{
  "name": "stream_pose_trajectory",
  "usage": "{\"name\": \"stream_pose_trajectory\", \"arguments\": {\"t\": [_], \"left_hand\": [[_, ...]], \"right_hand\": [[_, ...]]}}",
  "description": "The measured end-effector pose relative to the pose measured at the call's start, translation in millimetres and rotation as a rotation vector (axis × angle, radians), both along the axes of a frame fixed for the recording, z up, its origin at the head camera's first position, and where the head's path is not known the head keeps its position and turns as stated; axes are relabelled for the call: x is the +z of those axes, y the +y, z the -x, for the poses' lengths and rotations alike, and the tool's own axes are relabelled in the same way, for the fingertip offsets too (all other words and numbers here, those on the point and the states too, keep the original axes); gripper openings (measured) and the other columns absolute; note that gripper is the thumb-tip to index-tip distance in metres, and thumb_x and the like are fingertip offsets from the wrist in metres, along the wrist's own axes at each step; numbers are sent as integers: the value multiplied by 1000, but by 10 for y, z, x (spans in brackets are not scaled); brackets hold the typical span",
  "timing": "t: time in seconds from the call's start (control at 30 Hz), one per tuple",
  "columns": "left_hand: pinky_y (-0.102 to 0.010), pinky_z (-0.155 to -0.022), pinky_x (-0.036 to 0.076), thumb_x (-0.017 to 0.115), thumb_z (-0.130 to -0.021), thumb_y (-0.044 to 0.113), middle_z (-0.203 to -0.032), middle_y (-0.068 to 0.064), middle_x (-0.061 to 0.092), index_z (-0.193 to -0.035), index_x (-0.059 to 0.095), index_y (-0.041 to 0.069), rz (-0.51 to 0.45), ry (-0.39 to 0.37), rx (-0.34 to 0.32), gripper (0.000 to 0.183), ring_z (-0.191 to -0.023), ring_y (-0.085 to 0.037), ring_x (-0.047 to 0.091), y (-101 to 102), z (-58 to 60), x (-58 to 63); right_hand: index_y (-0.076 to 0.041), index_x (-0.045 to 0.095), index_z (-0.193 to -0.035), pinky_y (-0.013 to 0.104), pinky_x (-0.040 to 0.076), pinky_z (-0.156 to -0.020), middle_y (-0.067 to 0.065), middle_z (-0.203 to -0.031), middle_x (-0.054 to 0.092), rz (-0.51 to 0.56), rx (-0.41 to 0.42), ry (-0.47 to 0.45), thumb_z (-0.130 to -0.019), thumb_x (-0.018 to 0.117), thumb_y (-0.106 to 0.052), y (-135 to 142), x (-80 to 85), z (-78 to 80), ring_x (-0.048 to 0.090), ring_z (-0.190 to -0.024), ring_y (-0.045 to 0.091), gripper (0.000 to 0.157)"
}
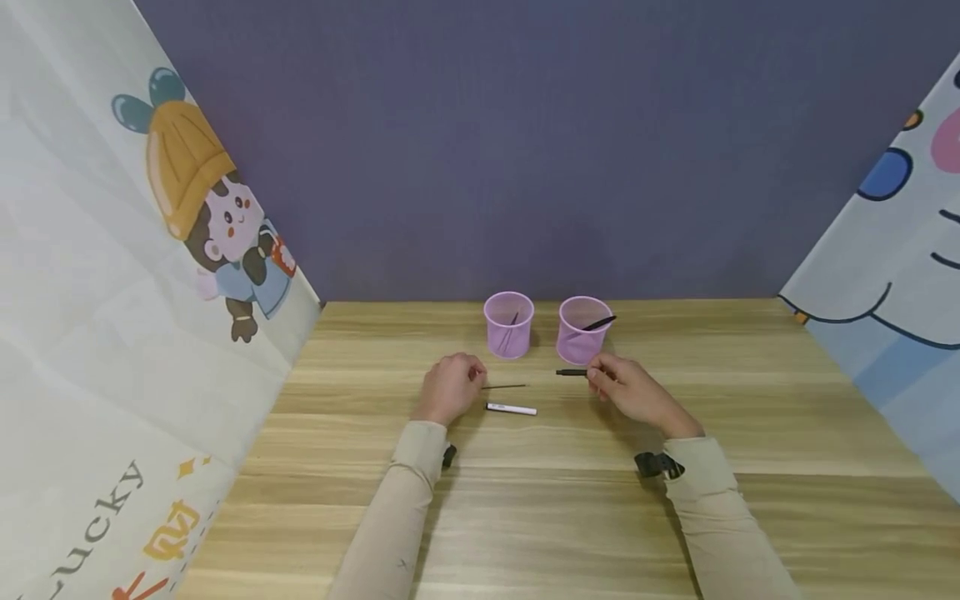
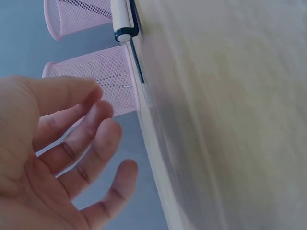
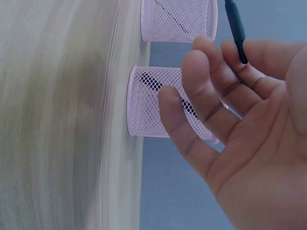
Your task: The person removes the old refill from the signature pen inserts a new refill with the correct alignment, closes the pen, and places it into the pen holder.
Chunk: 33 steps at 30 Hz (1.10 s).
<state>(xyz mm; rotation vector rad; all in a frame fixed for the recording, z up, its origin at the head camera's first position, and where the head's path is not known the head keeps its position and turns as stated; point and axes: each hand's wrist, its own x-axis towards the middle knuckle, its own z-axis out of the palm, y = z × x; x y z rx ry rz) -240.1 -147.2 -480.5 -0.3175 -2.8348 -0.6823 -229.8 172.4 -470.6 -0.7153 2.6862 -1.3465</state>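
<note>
Head view: a black pen (image 1: 572,372) is pinched between the thumb and forefinger of the right hand (image 1: 633,392), just in front of the right pink cup (image 1: 572,348); in the right wrist view it is seen raised clear of the desk (image 1: 540,517), the other fingers being loosely bent. Nothing is seen to be gripped by the left hand (image 1: 450,387): its thumb and forefinger tips are brought close together, and its other fingers are spread and slightly curled. Just beside those tips, a thin dark stick (image 1: 506,386) is laid roughly parallel to the desk's back edge. Nearer the front edge, a white marker (image 1: 513,410) is laid almost parallel to it. By the back edge, thin dark items are held in the left pink cup (image 1: 492,337), and another dark pen (image 1: 602,322) is leaned across the right cup's rim.
</note>
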Motion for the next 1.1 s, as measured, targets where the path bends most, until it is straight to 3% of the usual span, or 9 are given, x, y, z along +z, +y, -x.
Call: {"name": "stream_pose_trajectory", "arguments": {"t": [0.23, 0.4, 0.67, 0.77, 1.0, 1.1], "left_hand": [[-37, -68, 53, 72, -93, 20, -82, 4, 71, -92, 77, 16, -16, 94, -14, 6, -75, -16, 65, 47, -10, 67], [-37, -67, 55, 71, -94, 23, -83, 3, 74, -95, 78, 17, 22, 114, 0, 9, -75, -17, 68, 87, 68, 192], [-32, -60, 51, 71, -93, 18, -79, 1, 72, -91, 77, 14, 67, 142, -57, 8, -69, -16, 65, 160, 395, 550], [-32, -61, 52, 69, -94, 18, -80, 0, 71, -91, 77, 14, 109, 117, -71, 10, -71, -17, 65, 192, 534, 660], [-43, -73, 58, 65, -94, 20, -89, 0, 75, -92, 79, 17, 221, 43, -53, 14, -80, -22, 71, 308, 761, 835], [-42, -74, 58, 63, -94, 19, -90, 1, 76, -88, 78, 18, 257, -1, -51, 16, -80, -21, 70, 374, 827, 871]], "right_hand": [[-8, 59, -92, 26, 43, -56, 12, -76, 60, -14, -5, 11, -108, 51, -19, -26, 19, -17, 57, -68, 20, 21], [-8, 59, -92, 26, 42, -55, 13, -77, 60, -12, 6, 3, -108, 51, -19, -47, 18, -14, 56, -68, 20, 21], [-8, 60, -92, 26, 42, -56, 9, -75, 59, -14, 1, 4, -108, 51, -18, -49, 17, -19, 55, -67, 16, 21], [-8, 60, -92, 26, 42, -56, 11, -75, 60, -7, 0, 7, -108, 51, -18, -42, 9, -18, 56, -67, 18, 22], [-4, 60, -94, 26, 42, -56, 16, -79, 62, -1, 1, 2, -108, 51, -18, -45, 14, -27, 57, -68, 21, 22], [-3, 60, -96, 25, 43, -56, 16, -81, 63, -6, 0, -4, -108, 51, -18, -53, 19, -34, 57, -69, 19, 21]]}}
